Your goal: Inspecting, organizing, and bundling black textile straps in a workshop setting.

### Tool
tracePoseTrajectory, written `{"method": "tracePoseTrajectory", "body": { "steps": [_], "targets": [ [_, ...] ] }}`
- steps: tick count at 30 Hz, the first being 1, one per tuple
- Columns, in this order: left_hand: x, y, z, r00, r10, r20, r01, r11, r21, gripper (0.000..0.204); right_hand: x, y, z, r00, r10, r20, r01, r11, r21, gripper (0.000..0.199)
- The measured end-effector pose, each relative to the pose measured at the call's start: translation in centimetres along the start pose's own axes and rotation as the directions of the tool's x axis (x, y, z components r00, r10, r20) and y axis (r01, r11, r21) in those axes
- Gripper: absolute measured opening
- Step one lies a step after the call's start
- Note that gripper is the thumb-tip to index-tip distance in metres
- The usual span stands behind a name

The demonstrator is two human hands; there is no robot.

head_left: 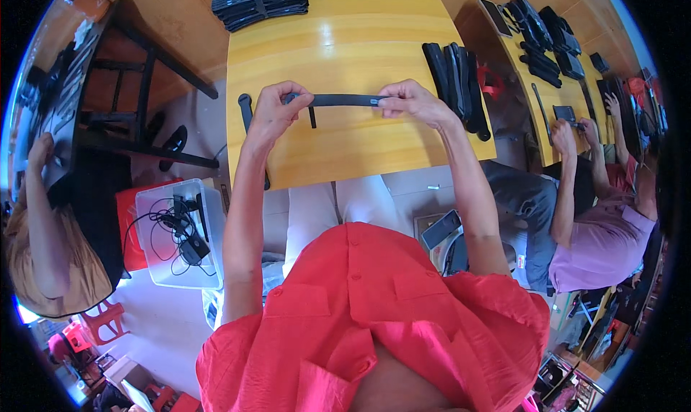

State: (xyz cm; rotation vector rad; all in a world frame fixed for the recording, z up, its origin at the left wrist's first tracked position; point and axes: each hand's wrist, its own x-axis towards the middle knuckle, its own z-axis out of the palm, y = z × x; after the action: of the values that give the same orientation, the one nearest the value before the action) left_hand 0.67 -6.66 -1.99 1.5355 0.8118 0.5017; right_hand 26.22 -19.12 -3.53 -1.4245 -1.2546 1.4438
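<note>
Two bare hands, one dark strap [349, 101], all of it above the near half of the yellow table [345, 59], roughly midway between that table's left and right edges. Left hand [279, 109]: pinching the strap's left end, thumb against curled fingers, on the left side of the table. Right hand [417, 104]: pinching the other end, thumb and fingers pressed together, toward the table's right side; small pale mark on the strap right at these fingertips. Strap runs side to side, nearly straight, slight bow, flat face showing. Short dark piece [312, 117] just below it by the left hand, above or on the table; can't tell if joined to the strap. Along the table's left edge, a long dark strip [245, 109], partly behind the left wrist and forearm. Table's far left corner: stack of black straps [260, 3], banded across. Table's right edge: row of black strips [456, 81] side by side, lengthwise, just beyond the right hand. Left of the table, on the floor: clear bin [151, 264] with tangled black cables [173, 225], plus a black shoe [174, 145] near a dark frame [180, 70]. Right of the table: second table [584, 96] with black pouches [531, 24], and a person in a purple shirt [604, 235] beside it. Far left of the table: person in tan [43, 261].
</note>
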Motion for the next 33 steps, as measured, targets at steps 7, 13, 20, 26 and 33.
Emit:
{"method": "tracePoseTrajectory", "body": {
  "steps": [7, 13, 20, 26, 33],
  "targets": [
    [2.9, -5.4, 1.6, 0.991, -0.059, -0.116, 0.053, 0.997, -0.048, 0.011, 0.9, 5.2, -1.0, 0.861, 0.138, -0.490, -0.121, 0.990, 0.067, 0.011],
    [4.1, -6.9, 2.8, 0.950, 0.050, -0.310, 0.077, 0.920, 0.385, 0.017, 2.8, 6.8, 0.9, 0.602, 0.039, -0.798, -0.056, 0.998, 0.006, 0.009],
    [3.4, -6.3, 3.5, 0.917, 0.139, -0.375, 0.073, 0.863, 0.500, 0.018, 3.4, 6.6, 1.2, 0.535, -0.074, -0.842, -0.145, 0.973, -0.178, 0.008],
    [3.8, -6.3, 3.8, 0.911, 0.087, -0.402, 0.152, 0.836, 0.527, 0.020, 3.5, 6.6, 1.1, 0.530, -0.080, -0.844, -0.155, 0.970, -0.189, 0.007],
    [3.5, -5.9, 3.9, 0.906, 0.115, -0.408, 0.131, 0.840, 0.526, 0.017, 3.4, 6.4, 1.3, 0.527, -0.018, -0.850, -0.168, 0.978, -0.125, 0.009]
  ]
}}
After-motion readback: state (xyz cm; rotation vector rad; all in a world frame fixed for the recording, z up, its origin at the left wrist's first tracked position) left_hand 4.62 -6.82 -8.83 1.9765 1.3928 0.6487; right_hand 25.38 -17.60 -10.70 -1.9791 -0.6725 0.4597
